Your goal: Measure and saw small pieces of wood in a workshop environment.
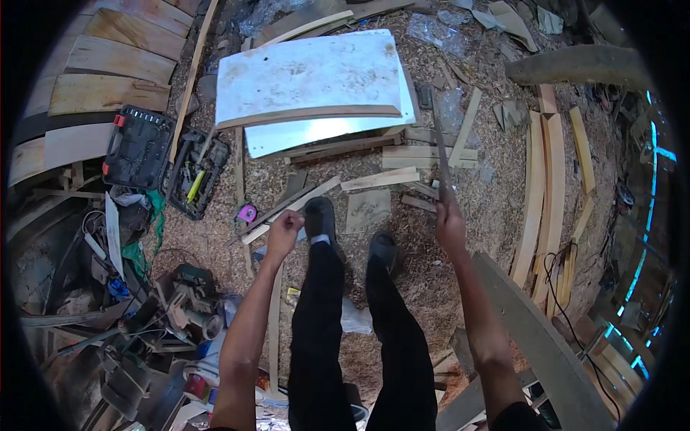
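Note:
My right hand (451,228) is wrapped round the lower end of a long tapering saw-like blade (443,169), which points away from me. Its teeth, if any, are too small to tell. My left hand (286,228) is closed with curled fingers, just left of my shoe; what is in it, if anything, is hidden. Beside that hand lie thin wood strips (316,192) and a pink tape measure (247,213) on the shavings. Farther ahead, a white board (309,75) rests on a low support, with a slightly bent wooden strip (316,113) along its near edge.
An open black tool case (136,147) lies to the left, near stacked planks (118,61). Machinery and clutter (190,302) crowd the lower left. Long boards (539,194) lie at the right; a wide plank (539,337) slants beside my right forearm. A black cable (575,330) trails there.

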The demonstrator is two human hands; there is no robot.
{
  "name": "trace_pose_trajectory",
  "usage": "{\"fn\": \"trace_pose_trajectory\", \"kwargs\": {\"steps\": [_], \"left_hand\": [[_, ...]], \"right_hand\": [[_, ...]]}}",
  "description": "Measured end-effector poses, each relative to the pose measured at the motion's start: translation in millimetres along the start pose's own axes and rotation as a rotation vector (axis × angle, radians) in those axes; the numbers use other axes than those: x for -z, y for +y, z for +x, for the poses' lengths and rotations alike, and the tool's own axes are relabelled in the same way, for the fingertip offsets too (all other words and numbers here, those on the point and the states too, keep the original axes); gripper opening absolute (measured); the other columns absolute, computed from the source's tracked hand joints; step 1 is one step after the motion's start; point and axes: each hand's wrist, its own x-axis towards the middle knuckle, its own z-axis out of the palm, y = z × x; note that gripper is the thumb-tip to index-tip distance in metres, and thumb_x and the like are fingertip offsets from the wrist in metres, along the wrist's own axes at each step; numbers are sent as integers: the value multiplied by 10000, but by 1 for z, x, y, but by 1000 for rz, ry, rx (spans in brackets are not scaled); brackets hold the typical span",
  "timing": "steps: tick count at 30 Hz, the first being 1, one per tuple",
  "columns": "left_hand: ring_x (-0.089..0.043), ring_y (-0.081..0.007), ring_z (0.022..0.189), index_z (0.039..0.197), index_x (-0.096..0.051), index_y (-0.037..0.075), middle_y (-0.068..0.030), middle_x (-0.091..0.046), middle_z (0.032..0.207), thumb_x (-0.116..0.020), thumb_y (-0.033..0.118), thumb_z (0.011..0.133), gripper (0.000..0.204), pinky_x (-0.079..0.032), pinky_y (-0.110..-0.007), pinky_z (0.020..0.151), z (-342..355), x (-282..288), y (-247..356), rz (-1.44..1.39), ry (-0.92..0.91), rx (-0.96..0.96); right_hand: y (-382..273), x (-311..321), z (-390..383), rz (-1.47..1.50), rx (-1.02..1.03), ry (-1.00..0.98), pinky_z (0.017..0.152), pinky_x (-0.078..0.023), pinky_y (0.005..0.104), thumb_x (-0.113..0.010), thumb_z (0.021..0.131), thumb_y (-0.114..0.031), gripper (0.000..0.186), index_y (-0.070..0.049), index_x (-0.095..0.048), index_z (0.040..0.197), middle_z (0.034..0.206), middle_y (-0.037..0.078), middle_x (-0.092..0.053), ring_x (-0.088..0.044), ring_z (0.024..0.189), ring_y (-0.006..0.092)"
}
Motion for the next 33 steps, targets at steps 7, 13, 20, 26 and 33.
{"fn": "trace_pose_trajectory", "kwargs": {"steps": [7, 13, 20, 26, 33], "left_hand": [[-652, -227, 735, 927, -609, 1, -136, -669, 815, -615, 116, 881, 123, -497, -353, 688, 78, -81, -3, 465, -286, -234], [-635, -394, 891, 972, -649, 30, -223, -665, 935, -593, 216, 873, 218, -496, -457, 796, 149, -77, -34, 605, -217, -394], [-618, -372, 975, 1006, -658, 94, -198, -656, 1045, -576, 212, 859, 205, -498, -487, 816, 181, -34, -35, 981, -243, -478], [-642, -376, 893, 1002, -655, 96, -181, -672, 956, -595, 199, 836, 204, -510, -488, 787, 191, 36, -44, 991, -73, -477], [-638, -377, 886, 942, -632, 57, -173, -671, 906, -633, 160, 760, 210, -511, -469, 768, 131, 106, -97, 950, 29, -558]], "right_hand": [[75, -62, 19, -420, 77, -361, 765, -427, 503, -520, 955, -256, 279, 12, -554, 881, 853, 245, -602, -560, 823, 436], [124, -137, 39, -415, 362, -16, 770, -409, 481, -523, 946, -259, 257, -15, -550, 868, 850, 221, -600, -559, 838, 402], [163, -197, 59, -520, 302, -159, 821, -414, 489, -562, 911, -259, 260, 1, -557, 929, 914, 223, -600, -553, 891, 392], [169, -211, 74, -715, 386, -303, 760, -481, 483, -587, 895, -329, 394, 49, -571, 1006, 958, 235, -631, -612, 891, 388], [66, -203, 106, -1262, 751, -919, 873, -453, 544, -469, 904, -526, 593, 17, -706, 888, 883, 224, -683, -670, 883, 378]]}}
